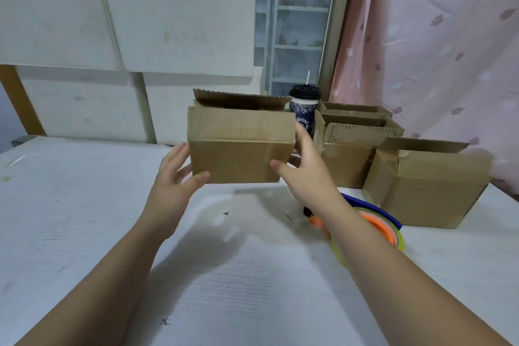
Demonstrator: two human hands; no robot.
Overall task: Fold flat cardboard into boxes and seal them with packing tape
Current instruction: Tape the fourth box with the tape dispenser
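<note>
Box (241,149) is folded, top open, tight in the grip of my left hand (175,174) and right hand (306,174); next, I think, it goes by the other boxes (421,185) on the right.

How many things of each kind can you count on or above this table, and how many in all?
Cardboard boxes: 4 (held box, front right box, middle box, rear box; the rear ones overlap, so this count is less sure)
Cup: 1
Tape dispenser: 1
Total: 6

A box (241,149) held above the tabletop (84,219).
The left hand (171,180) and right hand (306,177) grip its sides; top flaps open.
</note>
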